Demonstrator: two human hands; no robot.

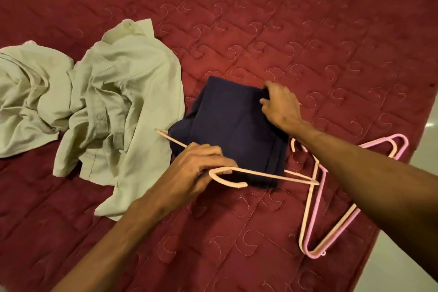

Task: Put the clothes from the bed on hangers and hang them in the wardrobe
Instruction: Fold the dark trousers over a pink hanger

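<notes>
1. The navy garment (232, 130) lies folded into a thick square on the bed, just right of a crumpled green shirt (113, 102). It looks soft and limp, and probably fairly light. The fold will likely fall open once lifted, so an edge or the waistband is the better place to grip, not the middle.
2. The right hand (282, 104) is at the garment's far right corner, its fingers pinching the cloth there.
3. The left hand (196, 168) has its fingers curled round a peach hanger (267, 174) at the neck, just below the hook. One arm of the hanger lies across the near edge of the garment. The hanger looks thin, stiff and light, so it could flex under a heavy fold.
4. A second green garment (30, 92) lies bunched further left, touching the shirt.
5. Two spare hangers (310, 253), one peach and one pink, lie overlapped near the bed's right edge.
6. The bed has a maroon quilt (308, 31) that is stitched and soft, so hanger hooks may snag on it.
7. Pale floor (424, 197) shows on the right. No wardrobe is in view.
</notes>
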